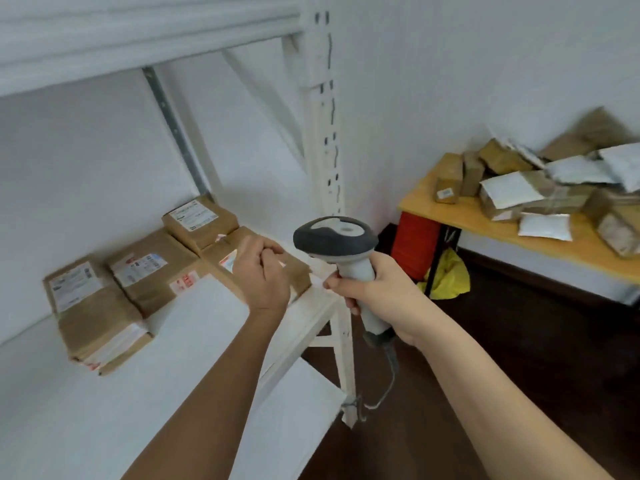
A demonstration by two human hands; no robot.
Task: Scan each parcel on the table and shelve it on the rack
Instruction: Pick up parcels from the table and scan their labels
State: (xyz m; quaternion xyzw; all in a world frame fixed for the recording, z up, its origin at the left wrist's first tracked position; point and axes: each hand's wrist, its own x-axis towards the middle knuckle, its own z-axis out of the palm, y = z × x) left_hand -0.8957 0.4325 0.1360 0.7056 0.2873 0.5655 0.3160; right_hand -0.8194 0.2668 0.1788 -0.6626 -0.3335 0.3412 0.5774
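Several brown labelled parcels lie on the white rack shelf (194, 327). The rightmost parcel (298, 271) sits at the shelf's right end, and my left hand (265, 275) hovers over it with loosely curled fingers, holding nothing that I can see. Whether the hand touches that parcel is unclear. To its right, in front of the rack post, my right hand (377, 296) grips the handle of a grey and white barcode scanner (334, 237). More brown and white parcels (554, 188) are piled on the wooden table (426, 199) at the right.
The white rack upright (323, 133) stands between shelf and table. An upper shelf beam (138, 32) runs overhead. A red box (415, 247) and a yellow bag (448, 275) sit under the table on the dark floor. The scanner cable (389, 375) hangs down by the rack leg.
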